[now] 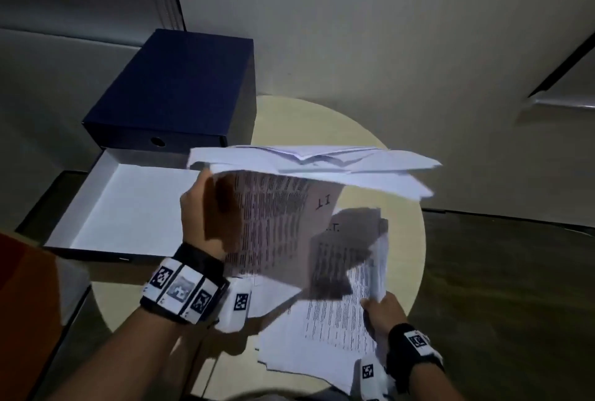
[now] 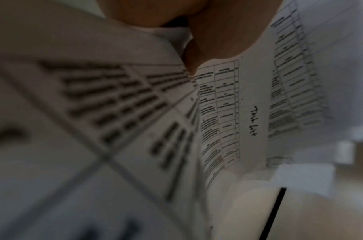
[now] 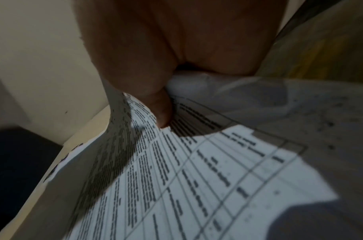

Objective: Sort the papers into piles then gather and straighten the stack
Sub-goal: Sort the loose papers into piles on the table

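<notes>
Both hands are gripping loose white printed papers [image 1: 309, 172]: left hand [image 1: 206, 217] lifting a ragged bundle, right hand [image 1: 381, 313] pinching sheets on the round cream tabletop [image 1: 405, 239]. Straightening apparently remains.

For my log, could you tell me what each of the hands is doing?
Left hand: holds the lifted papers.
Right hand: grips the lower sheets.

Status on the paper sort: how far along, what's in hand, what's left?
Done: no squared stack visible, and separate piles can't be told apart.
In hand: left hand holds a raised, fanned bundle of papers; right hand grips the edge of printed sheets lying askew on the round table.
Left: gather everything and straighten the edges.
</notes>
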`<state>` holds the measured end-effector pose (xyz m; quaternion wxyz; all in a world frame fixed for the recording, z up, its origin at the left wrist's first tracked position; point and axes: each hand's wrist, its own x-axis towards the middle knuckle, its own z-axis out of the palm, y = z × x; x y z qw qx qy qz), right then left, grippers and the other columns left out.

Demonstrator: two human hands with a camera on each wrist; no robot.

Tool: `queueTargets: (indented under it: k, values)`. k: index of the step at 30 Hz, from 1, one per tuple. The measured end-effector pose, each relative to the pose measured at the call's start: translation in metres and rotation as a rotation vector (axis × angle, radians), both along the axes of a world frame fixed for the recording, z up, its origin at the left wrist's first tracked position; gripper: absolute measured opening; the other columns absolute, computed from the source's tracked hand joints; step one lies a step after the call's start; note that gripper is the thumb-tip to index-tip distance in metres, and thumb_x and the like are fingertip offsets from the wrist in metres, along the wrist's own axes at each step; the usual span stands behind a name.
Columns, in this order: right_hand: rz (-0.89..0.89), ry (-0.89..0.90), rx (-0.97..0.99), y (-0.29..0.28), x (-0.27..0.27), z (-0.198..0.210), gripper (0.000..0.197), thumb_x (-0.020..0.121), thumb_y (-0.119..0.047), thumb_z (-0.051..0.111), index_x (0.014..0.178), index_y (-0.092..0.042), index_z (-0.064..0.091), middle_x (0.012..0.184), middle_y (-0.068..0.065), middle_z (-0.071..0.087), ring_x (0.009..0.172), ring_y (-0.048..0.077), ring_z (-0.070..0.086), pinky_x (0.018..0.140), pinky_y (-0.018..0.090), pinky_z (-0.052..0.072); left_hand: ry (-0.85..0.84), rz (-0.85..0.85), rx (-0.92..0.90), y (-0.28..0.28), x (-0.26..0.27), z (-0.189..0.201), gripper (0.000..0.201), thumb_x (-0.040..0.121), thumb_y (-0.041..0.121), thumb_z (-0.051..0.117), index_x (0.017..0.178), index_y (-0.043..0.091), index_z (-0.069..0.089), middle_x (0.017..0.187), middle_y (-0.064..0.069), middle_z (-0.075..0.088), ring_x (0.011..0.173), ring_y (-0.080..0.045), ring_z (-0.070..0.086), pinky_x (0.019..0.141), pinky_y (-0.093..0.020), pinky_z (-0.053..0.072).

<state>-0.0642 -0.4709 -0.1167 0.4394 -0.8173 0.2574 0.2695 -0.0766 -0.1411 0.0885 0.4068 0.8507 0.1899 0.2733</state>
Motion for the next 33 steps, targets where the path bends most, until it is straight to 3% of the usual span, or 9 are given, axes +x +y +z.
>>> queueTargets:
  k: [2, 6, 9, 13, 15, 18, 22, 30, 33]
  values:
    - [0.042, -0.002, 0.043, 0.005, 0.001, 0.002, 0.012, 0.095, -0.011, 0.057, 0.086, -0.007, 0.052, 0.055, 0.008, 0.051, 0.038, 0.017, 0.046, 0.038, 0.022, 0.037, 0.076, 0.077, 0.002, 0.012, 0.011, -0.004, 0.015, 0.095, 0.010, 0.057, 0.093, 0.000, 0.068, 0.090, -0.015, 0.069, 0.088, -0.028, 0.063, 0.074, -0.029, 0.038]
    - [0.060, 0.054, 0.182, 0.007, -0.004, -0.003, 0.011, 0.082, -0.011, 0.057, 0.079, -0.001, 0.060, 0.055, 0.012, 0.051, 0.050, 0.018, 0.046, 0.052, 0.031, 0.036, 0.185, -0.015, -0.223, 0.004, 0.012, -0.028, 0.024, 0.094, 0.013, 0.052, 0.117, 0.012, 0.060, 0.114, -0.011, 0.067, 0.105, -0.027, 0.062, 0.086, -0.030, 0.044]
    - [-0.031, 0.045, 0.280, -0.002, -0.002, -0.013, 0.029, 0.090, -0.015, 0.060, 0.111, 0.002, 0.067, 0.091, 0.017, 0.073, 0.077, 0.027, 0.065, 0.079, 0.042, 0.055, 0.429, -0.150, -0.220, -0.016, 0.002, -0.072, 0.026, 0.098, 0.011, 0.046, 0.124, 0.015, 0.051, 0.119, -0.008, 0.065, 0.104, -0.027, 0.060, 0.085, -0.030, 0.043]
    - [-0.285, 0.245, 0.575, -0.015, -0.009, -0.013, 0.071, 0.083, -0.074, 0.056, 0.132, -0.022, 0.062, 0.131, 0.011, 0.065, 0.125, 0.035, 0.059, 0.111, 0.056, 0.039, 0.776, -0.207, -0.299, -0.020, -0.010, -0.146, 0.031, 0.100, 0.015, 0.043, 0.130, 0.014, 0.050, 0.130, -0.013, 0.060, 0.109, -0.032, 0.060, 0.088, -0.032, 0.047]
    - [-0.152, 0.175, 0.456, -0.013, -0.010, -0.008, 0.088, 0.082, -0.069, 0.062, 0.149, -0.016, 0.042, 0.137, 0.004, 0.055, 0.138, 0.030, 0.046, 0.118, 0.045, 0.030, 0.866, -0.264, -0.310, -0.018, -0.018, -0.167, 0.033, 0.101, 0.019, 0.045, 0.132, 0.014, 0.052, 0.133, -0.011, 0.059, 0.114, -0.032, 0.059, 0.093, -0.033, 0.047]
    - [0.079, -0.031, 0.198, -0.008, -0.015, -0.007, 0.055, 0.097, -0.023, 0.062, 0.146, -0.007, 0.042, 0.139, 0.003, 0.055, 0.131, 0.028, 0.052, 0.103, 0.029, 0.039, 0.873, -0.316, -0.342, -0.018, -0.023, -0.178, 0.040, 0.100, 0.025, 0.050, 0.139, 0.016, 0.048, 0.140, -0.005, 0.055, 0.125, -0.029, 0.053, 0.102, -0.035, 0.043]
    - [0.128, -0.030, 0.231, -0.011, -0.016, -0.017, 0.043, 0.092, -0.003, 0.062, 0.133, -0.012, 0.056, 0.121, 0.001, 0.071, 0.108, 0.022, 0.067, 0.091, 0.031, 0.051, 0.838, -0.172, -0.405, -0.013, -0.021, -0.181, 0.045, 0.102, 0.024, 0.046, 0.145, 0.014, 0.041, 0.151, -0.007, 0.043, 0.137, -0.031, 0.042, 0.110, -0.041, 0.037]
    - [0.091, 0.031, 0.360, -0.011, -0.017, -0.023, 0.062, 0.074, 0.004, 0.075, 0.129, -0.017, 0.056, 0.118, 0.001, 0.073, 0.108, 0.025, 0.070, 0.100, 0.046, 0.052, 0.773, -0.133, -0.429, -0.015, -0.014, -0.190, 0.040, 0.101, 0.033, 0.044, 0.138, 0.018, 0.048, 0.144, -0.006, 0.050, 0.128, -0.031, 0.049, 0.106, -0.041, 0.041]
    - [0.115, 0.027, 0.363, -0.011, -0.013, -0.023, 0.064, 0.063, -0.009, 0.080, 0.123, -0.014, 0.061, 0.115, 0.004, 0.074, 0.104, 0.023, 0.070, 0.096, 0.043, 0.053, 0.750, -0.099, -0.375, -0.034, -0.007, -0.188, 0.028, 0.102, 0.030, 0.040, 0.116, 0.010, 0.055, 0.123, -0.016, 0.062, 0.098, -0.032, 0.057, 0.086, -0.037, 0.046]
